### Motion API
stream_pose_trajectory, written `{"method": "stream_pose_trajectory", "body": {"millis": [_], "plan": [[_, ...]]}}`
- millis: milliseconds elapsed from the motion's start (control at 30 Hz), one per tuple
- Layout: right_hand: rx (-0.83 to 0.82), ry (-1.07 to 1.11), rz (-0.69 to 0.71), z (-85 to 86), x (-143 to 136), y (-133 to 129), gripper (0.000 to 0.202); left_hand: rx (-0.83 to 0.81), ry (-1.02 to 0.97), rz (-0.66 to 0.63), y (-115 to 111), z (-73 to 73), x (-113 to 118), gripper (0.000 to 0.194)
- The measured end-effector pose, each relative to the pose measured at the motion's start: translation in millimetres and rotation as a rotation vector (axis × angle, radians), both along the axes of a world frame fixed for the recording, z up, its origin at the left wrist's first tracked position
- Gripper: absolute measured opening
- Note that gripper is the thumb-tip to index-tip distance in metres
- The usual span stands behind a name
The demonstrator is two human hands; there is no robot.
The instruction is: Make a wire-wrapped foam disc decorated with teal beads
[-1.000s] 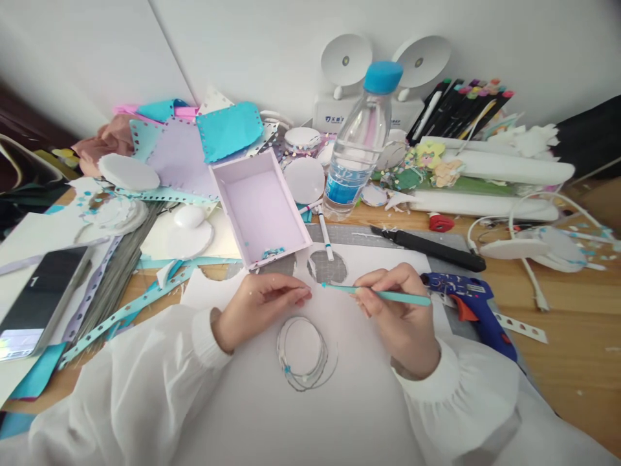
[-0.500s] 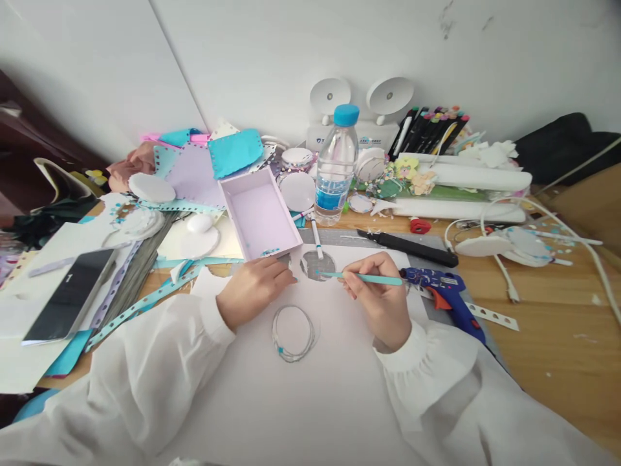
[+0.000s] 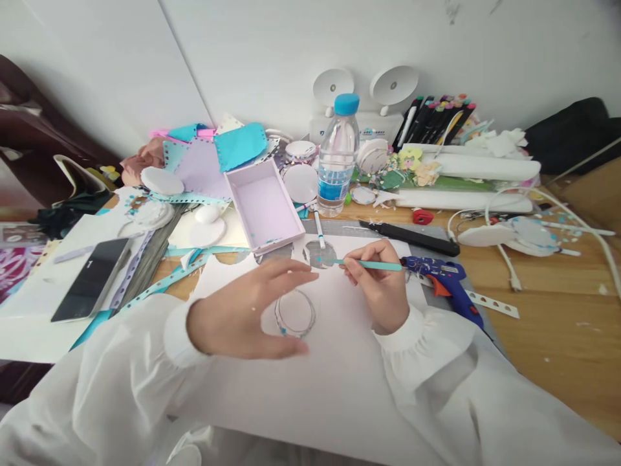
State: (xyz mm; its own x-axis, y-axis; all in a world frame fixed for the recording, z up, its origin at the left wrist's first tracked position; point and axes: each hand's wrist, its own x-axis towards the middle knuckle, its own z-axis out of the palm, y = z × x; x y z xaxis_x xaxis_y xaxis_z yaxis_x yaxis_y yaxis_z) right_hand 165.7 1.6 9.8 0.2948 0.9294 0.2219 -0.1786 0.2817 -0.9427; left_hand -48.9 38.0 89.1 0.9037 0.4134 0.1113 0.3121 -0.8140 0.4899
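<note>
My left hand (image 3: pixel 252 309) hovers with thumb and fingers spread, nothing between them, and partly covers the wire ring (image 3: pixel 310 317) on the white paper (image 3: pixel 349 375). Small blue bits sit on the ring's lower left. In my right hand (image 3: pixel 378 281) is a thin teal tool (image 3: pixel 381 265), held like a pen. Its tip points left, at the round grey opening (image 3: pixel 326 249) in the paper, where a small blue bit shows. The lilac tray (image 3: pixel 264 210) stands behind my left hand.
A water bottle (image 3: pixel 337 155) stands behind the paper. To the right lie a black cutter (image 3: pixel 412 238) and a blue glue gun (image 3: pixel 449 278). A phone (image 3: pixel 90 278) rests at the left. White discs, coloured sheets and markers (image 3: pixel 434 123) line the back.
My left hand has come nearer, rising over the ring, and its fingers have spread. My right hand keeps the teal tool in nearly the same place. The view has shifted slightly.
</note>
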Motion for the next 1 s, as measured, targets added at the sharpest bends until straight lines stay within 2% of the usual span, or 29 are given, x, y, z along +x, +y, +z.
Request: {"method": "stream_pose_trajectory", "body": {"millis": [67,100,200,300,500,667,800,1000], "plan": [[0.007,0.0,0.0,0.2,-1,0,0.024,-0.015,0.131,-0.029,-6,-9.1,5,0.086],[0.009,0.002,0.001,-0.1,-1,1,0.024,-0.026,0.183,-0.038,-6,-15.0,6,0.088],[0.015,0.007,0.006,-1.9,-1,2,0.024,-0.095,0.259,-0.041,-3,-30.4,7,0.068],[0.012,0.009,0.009,-3.7,0,2,0.023,-0.181,0.247,-0.018,3,-37.6,4,0.052],[-0.007,0.023,0.01,-4.2,1,2,0.024,-0.241,0.226,-0.009,9,-37.1,-1,0.052],[-0.015,0.049,-0.007,-4.5,1,2,0.025,-0.185,0.203,0.006,16,-31.7,-4,0.047],[-0.021,0.07,-0.024,-6.5,2,3,0.025,-0.141,0.192,0.062,25,-30.7,-7,0.054],[-0.02,0.066,-0.02,-7.4,2,4,0.024,-0.178,0.187,0.029,32,-33.8,-4,0.064]]}}
